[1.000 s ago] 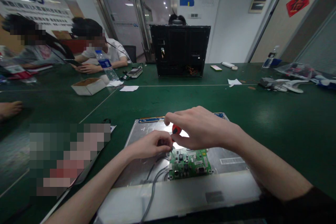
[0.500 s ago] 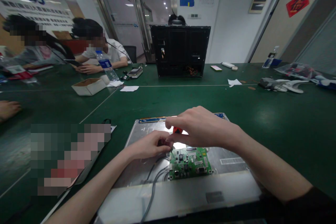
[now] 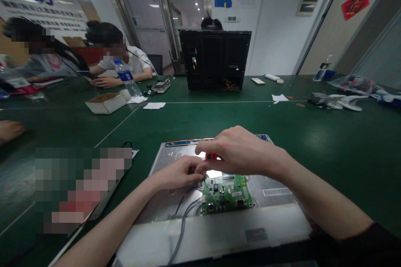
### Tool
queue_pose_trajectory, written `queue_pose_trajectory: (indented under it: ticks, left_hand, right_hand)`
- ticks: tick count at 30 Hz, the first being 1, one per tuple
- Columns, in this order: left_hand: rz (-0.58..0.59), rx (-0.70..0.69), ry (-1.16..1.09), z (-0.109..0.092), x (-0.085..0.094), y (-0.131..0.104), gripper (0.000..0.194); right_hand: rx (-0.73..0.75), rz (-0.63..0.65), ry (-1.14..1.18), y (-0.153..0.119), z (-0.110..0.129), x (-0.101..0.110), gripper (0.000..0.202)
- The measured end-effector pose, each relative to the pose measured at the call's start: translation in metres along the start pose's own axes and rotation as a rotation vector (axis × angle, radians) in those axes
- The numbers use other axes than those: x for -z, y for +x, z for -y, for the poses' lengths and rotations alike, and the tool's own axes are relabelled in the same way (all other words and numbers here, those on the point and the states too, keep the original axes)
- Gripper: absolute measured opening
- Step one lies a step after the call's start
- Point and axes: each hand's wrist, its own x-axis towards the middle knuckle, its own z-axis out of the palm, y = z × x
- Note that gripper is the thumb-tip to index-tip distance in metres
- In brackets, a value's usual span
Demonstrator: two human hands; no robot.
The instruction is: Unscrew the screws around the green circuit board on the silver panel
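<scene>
A silver metal display panel [image 3: 275, 200] lies flat before me, with a green circuit board [image 3: 225, 194] on it. My right hand [image 3: 238, 152] is closed around the red and black handle of what looks like a screwdriver [image 3: 211, 156], above the board's far left corner. Its shaft and tip are hidden behind my fingers. My left hand [image 3: 181, 171] is closed in a pinch at that same corner, its fingertips touching those of my right hand. Whatever it pinches is hidden. Grey cables [image 3: 183, 221] run from the board's left side across the panel.
Beyond the panel stands a black monitor housing [image 3: 216, 60]. To the left are an open white box [image 3: 108, 104], a water bottle [image 3: 128, 79] and a partly blurred-out flat item [image 3: 106, 200]. Two people sit at the far left. Gloves [image 3: 341, 101] lie at right on the green table [image 3: 200, 119].
My right hand has shifted slightly to the left, its fingers turning a little around the red and black handle. My left hand stays in place.
</scene>
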Motion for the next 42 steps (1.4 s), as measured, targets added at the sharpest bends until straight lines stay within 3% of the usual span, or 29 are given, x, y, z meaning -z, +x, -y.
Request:
queue_pose_trajectory:
  ticks: [4, 8, 20, 24, 34, 38, 42]
  left_hand:
    - [-0.001, -0.015, -0.031, -0.0006, -0.0007, 0.0010, 0.014]
    - [0.011, 0.000, -0.029, -0.0037, 0.0002, 0.0011, 0.013]
    - [0.017, 0.017, -0.012, -0.0019, 0.0002, -0.0005, 0.017]
    - [0.027, 0.034, 0.002, -0.0020, 0.0004, -0.0003, 0.014]
    - [0.023, 0.009, -0.045, -0.0003, -0.0001, -0.0002, 0.016]
    - [0.022, 0.020, 0.000, -0.0013, 0.0003, -0.0007, 0.015]
    - [0.022, 0.041, 0.042, -0.0009, 0.0018, -0.0006, 0.016]
  right_hand:
    - [-0.011, 0.003, 0.024, 0.0000, 0.0006, -0.0004, 0.017]
    - [-0.005, 0.017, 0.082, -0.0005, 0.0016, 0.0009, 0.028]
    - [0.021, 0.005, 0.093, -0.0003, 0.0022, 0.0027, 0.011]
    - [0.018, 0.013, 0.104, -0.0009, 0.0016, 0.0028, 0.022]
    - [0.024, 0.017, 0.066, -0.0003, 0.0019, 0.0028, 0.012]
    - [0.026, 0.022, 0.098, -0.0003, 0.0024, 0.0034, 0.023]
    - [0.054, 0.011, 0.094, -0.0012, 0.0012, 0.0019, 0.021]
